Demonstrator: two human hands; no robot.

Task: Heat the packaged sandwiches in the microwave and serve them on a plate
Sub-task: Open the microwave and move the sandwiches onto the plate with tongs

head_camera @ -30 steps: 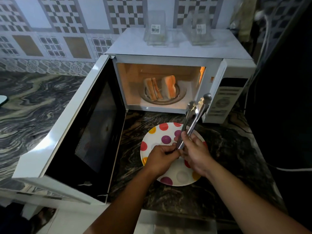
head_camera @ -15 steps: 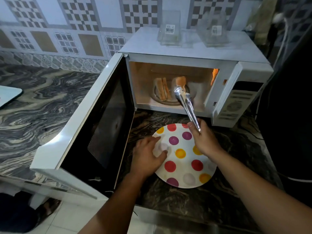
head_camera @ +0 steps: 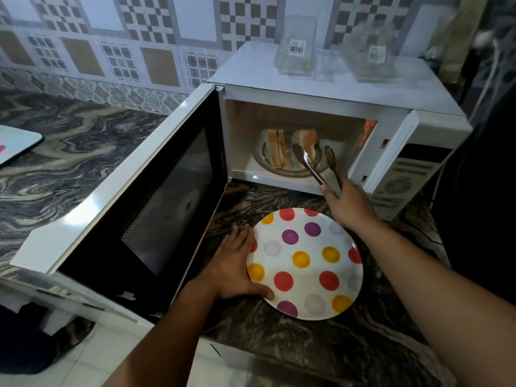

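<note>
The white microwave [head_camera: 335, 90] stands open, its door [head_camera: 156, 196] swung out to the left. Two sandwiches stand upright on the turntable inside: one at the left [head_camera: 276, 148], one at the right [head_camera: 307, 138]. My right hand [head_camera: 349, 205] holds metal tongs [head_camera: 315, 160], whose spread tips reach into the cavity on either side of the right sandwich. A polka-dot plate [head_camera: 304, 263] lies on the marble counter in front of the microwave. My left hand [head_camera: 234, 269] rests flat against the plate's left rim, thumb on its edge.
Two empty clear sandwich packs [head_camera: 297, 55] [head_camera: 374, 58] sit on top of the microwave. The open door blocks the space left of the plate. A pale board [head_camera: 16, 141] lies at the far left of the counter. The counter's front edge runs just below the plate.
My left hand let go of the tongs and moved to the plate's left rim. My right hand carried the tongs forward into the microwave, where their tips have spread around the right sandwich.
</note>
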